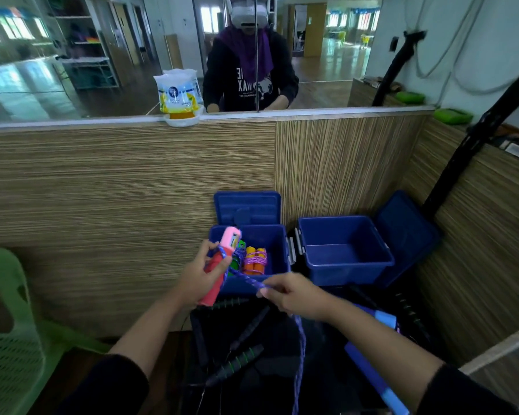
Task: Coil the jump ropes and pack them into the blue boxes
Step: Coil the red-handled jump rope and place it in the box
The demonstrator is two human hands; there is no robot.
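My left hand (pixel 196 278) grips the pink and red jump-rope handles (pixel 222 265), held upright over the near rim of the left blue box (pixel 277 253). A purple-blue rope (pixel 246 278) loops round the handles and runs to my right hand (pixel 292 293), which pinches it; the rest hangs down past my right wrist. Inside the left box lies a coiled rope with orange handles (pixel 254 260) and a green one behind the pink handle. The right blue box (pixel 345 250) holds nothing that I can see. Both lids stand open against the wall.
A black bin (pixel 252 348) below my hands holds several black and green-striped rope handles. A blue handle (pixel 372 366) lies under my right forearm. A green plastic chair (pixel 9 330) stands at the left. A wood-panelled wall (pixel 126 190) with a mirror above closes off the front.
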